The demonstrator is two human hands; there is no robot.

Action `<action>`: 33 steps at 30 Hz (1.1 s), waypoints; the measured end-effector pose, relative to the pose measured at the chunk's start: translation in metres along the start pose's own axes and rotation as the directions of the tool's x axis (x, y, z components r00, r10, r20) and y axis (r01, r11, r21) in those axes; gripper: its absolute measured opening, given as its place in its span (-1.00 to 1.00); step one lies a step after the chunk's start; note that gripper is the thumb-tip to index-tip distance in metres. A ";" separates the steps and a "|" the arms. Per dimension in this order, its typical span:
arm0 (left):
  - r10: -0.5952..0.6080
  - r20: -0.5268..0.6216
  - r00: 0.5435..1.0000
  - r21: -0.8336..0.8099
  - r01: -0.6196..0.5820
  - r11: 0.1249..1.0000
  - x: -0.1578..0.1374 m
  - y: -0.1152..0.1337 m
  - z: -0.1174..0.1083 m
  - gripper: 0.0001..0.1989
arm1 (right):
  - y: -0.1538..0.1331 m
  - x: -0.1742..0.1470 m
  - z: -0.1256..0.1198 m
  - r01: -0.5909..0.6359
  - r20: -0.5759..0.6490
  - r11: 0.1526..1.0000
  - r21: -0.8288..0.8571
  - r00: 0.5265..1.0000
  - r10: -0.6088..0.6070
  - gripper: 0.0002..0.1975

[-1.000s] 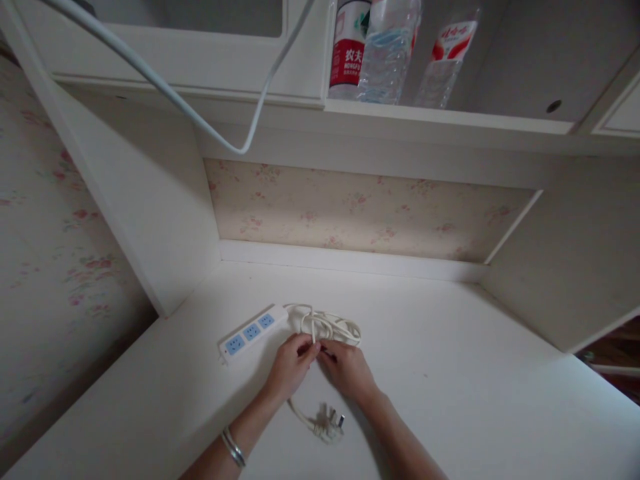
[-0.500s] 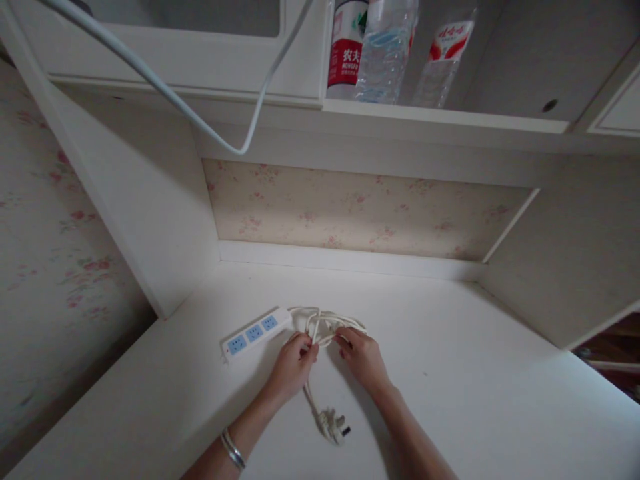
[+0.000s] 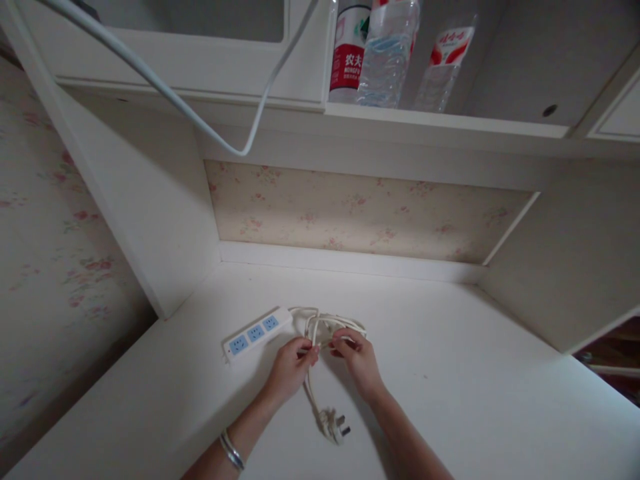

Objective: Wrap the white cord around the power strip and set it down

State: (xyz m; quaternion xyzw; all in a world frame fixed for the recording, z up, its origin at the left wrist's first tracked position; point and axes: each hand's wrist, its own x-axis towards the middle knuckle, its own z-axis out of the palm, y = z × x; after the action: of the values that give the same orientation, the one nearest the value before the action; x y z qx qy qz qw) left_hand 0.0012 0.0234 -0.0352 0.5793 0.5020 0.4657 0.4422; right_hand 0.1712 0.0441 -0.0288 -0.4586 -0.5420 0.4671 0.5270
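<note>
A white power strip [image 3: 257, 333] with blue socket faces lies on the white desk, left of my hands. Its pale cord [image 3: 327, 318] runs from the right end into a loose bundle of loops. My left hand [image 3: 295, 363] pinches the cord at the left side of the bundle. On the right side, my right hand [image 3: 356, 353] has its fingers closed on a part of the loops; its fingertips partly hide that stretch. The cord's plug [image 3: 334, 427] rests on the desk below the hands, prongs pointing right.
The desk [image 3: 450, 413] reaches back to a floral-papered wall panel. Above hangs a shelf [image 3: 445, 123] holding several plastic bottles [image 3: 385, 60]. A thick pale cable [image 3: 165, 90] droops in front of the cupboard at upper left. Side panels stand left and right.
My right hand has shifted slightly left and down along the loops, closer to my left hand. The left hand keeps its pinch; strip and plug stay in place.
</note>
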 end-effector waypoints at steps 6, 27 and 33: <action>-0.001 0.038 0.999 0.019 0.000 1.000 0.001 0.002 -0.001 -0.72 | 0.000 0.001 -0.004 0.006 0.061 0.992 -0.127 0.998 0.002 -0.78; -0.299 0.470 0.830 -0.363 0.491 0.792 -0.018 0.032 -0.015 -0.73 | 0.005 0.004 -0.007 0.261 -0.100 0.888 -0.379 0.942 -0.319 -0.72; -0.315 0.439 0.841 -0.338 0.480 0.810 -0.019 0.040 -0.031 -0.81 | 0.008 0.009 -0.013 0.251 -0.162 0.882 -0.399 0.927 -0.337 -0.73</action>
State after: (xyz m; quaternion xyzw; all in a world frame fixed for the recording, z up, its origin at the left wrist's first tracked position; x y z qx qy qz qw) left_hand -0.0235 0.0018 0.0075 0.4211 0.4063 0.3455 0.7336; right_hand 0.1841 0.0544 -0.0352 -0.5118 -0.6205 0.2146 0.5540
